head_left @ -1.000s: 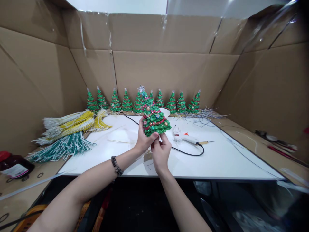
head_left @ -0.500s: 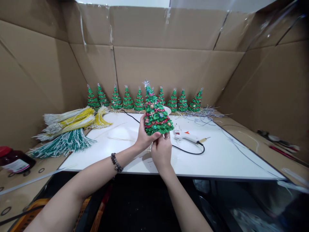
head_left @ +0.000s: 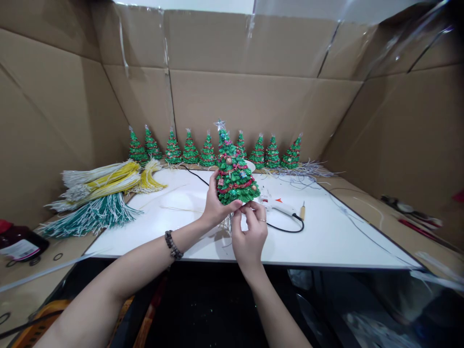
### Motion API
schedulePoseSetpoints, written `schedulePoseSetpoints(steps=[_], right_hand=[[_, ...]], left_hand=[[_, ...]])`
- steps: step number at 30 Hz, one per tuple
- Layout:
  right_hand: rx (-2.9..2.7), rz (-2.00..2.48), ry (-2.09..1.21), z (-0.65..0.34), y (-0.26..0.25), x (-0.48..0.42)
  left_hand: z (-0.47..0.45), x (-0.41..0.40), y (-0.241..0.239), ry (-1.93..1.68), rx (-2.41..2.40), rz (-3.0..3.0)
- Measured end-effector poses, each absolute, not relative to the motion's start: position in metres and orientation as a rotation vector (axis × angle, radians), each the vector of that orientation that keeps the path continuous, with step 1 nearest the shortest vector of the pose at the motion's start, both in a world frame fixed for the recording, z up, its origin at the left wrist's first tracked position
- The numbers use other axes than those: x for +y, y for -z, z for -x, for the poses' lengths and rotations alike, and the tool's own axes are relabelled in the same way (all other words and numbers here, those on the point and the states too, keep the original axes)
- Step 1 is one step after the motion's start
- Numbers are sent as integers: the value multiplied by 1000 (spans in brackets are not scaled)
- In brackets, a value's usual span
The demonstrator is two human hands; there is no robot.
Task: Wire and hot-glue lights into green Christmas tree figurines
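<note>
I hold a small green Christmas tree [head_left: 235, 178], trimmed with red garland, beads and a silver star, upright above the white board [head_left: 326, 241]. My left hand [head_left: 216, 209] grips its base from the left, fingers wrapped under the lowest tier. Just below the tree's right edge, my right hand [head_left: 249, 232] pinches thin wire strands hanging from the base, thumb and fingers pressed together. A beaded bracelet [head_left: 173, 245] circles my left wrist.
A row of several finished little trees [head_left: 190, 151] lines the back cardboard wall. A glue gun [head_left: 281, 207] with a black cord lies right of my hands. Yellow, white and green wire bundles [head_left: 97, 198] lie at left, loose silver wires [head_left: 308, 170] at back right, a red-capped bottle [head_left: 18, 241] far left.
The tree has risen slightly and stands more upright. My right hand has shifted to the right under the base, its fingers now pinching at the hanging strands.
</note>
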State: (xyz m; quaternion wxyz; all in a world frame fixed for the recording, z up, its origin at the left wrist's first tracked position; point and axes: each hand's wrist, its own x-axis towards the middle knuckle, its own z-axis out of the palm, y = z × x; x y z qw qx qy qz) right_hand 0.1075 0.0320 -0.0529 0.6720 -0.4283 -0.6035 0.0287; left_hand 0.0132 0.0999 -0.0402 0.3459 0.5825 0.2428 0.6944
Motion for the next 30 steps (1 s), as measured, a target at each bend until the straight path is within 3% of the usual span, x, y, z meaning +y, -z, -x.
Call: schedulePoseSetpoints(steps=[6, 9, 20, 30], right_hand=[[-1073, 776, -984, -108, 41, 36], [-914, 653, -1247, -109, 35, 41], [-1156, 695, -856, -107, 62, 59], [-1192, 702, -701, -108, 64, 66]], left_hand=[[-12, 100, 42, -1822, 692, -1520], [-13, 99, 41, -1815, 680, -1544], [-18, 97, 42, -1683, 534, -1520], [-23, 89, 39, -1666, 483, -1543]])
